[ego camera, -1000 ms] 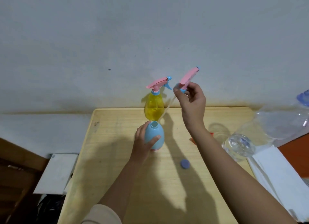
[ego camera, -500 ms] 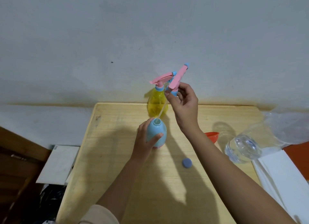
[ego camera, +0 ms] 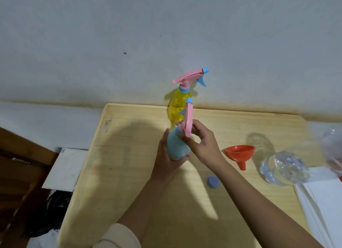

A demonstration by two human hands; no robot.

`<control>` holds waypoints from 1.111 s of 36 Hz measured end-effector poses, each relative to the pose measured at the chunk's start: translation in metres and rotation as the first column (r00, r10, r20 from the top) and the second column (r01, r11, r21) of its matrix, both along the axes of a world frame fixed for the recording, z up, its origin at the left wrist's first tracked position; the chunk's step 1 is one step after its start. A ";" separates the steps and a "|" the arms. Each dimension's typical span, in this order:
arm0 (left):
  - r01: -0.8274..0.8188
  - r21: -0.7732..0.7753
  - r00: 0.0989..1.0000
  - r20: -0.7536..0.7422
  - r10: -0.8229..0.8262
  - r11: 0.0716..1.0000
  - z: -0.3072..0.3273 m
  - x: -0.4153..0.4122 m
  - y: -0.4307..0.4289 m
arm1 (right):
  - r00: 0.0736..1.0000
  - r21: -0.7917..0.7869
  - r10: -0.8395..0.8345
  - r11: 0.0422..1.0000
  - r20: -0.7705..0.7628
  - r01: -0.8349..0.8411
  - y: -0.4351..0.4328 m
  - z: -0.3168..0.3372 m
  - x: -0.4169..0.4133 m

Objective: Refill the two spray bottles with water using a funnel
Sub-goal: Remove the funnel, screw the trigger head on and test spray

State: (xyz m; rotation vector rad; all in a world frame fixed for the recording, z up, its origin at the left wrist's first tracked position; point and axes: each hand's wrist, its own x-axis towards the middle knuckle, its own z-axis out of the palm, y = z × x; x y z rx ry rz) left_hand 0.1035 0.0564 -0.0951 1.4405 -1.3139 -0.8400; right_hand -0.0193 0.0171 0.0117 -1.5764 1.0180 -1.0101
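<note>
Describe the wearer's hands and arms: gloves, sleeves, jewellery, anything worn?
Left hand and right hand are bare: no gloves, rings or watch visible. A cream sleeve covers the left arm near the elbow. The right forearm is bare to the frame edge.

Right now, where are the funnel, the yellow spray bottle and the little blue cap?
funnel (ego camera: 239, 155), head view, on its bowl wall
yellow spray bottle (ego camera: 177, 106), head view, on its body
blue cap (ego camera: 213, 181), head view, on its top

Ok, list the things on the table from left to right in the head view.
In order: blue spray bottle, small blue cap, orange funnel, clear plastic bottle. Omitted: yellow bottle, overlapping the blue one.
</note>
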 end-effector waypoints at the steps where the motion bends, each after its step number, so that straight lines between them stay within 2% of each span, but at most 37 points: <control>1: 0.005 0.003 1.000 -0.007 -0.005 1.000 0.000 -0.001 -0.002 | 1.000 -0.015 0.003 1.000 -0.020 -0.003 -0.002 0.000 -0.001; 7: 0.053 0.042 0.999 0.007 -0.053 0.998 0.005 0.001 -0.011 | 0.997 -0.027 -0.005 1.000 -0.083 0.002 -0.012 0.003 -0.007; 17: 0.205 0.100 0.977 -0.076 -0.198 0.974 0.037 0.018 -0.003 | 0.991 0.068 0.011 0.998 -0.137 -0.002 -0.022 0.014 -0.012; 21: 0.221 0.122 0.975 -0.046 -0.217 0.968 0.055 0.021 0.005 | 0.995 0.102 0.003 0.995 -0.102 0.008 -0.018 0.024 -0.010; 26: 0.244 0.115 0.969 0.004 -0.246 0.963 0.079 0.025 0.015 | 0.993 0.054 -0.016 0.998 -0.121 0.023 -0.009 0.045 -0.009; 35: 0.301 0.128 0.952 -0.095 -0.291 0.945 0.119 0.026 0.030 | 0.999 0.003 -0.042 0.999 -0.009 0.042 0.017 0.086 -0.011; 40: 0.320 0.077 0.946 -0.087 -0.313 0.944 0.142 0.026 0.047 | 0.971 -0.017 -0.184 0.982 0.149 0.189 0.033 0.100 -0.003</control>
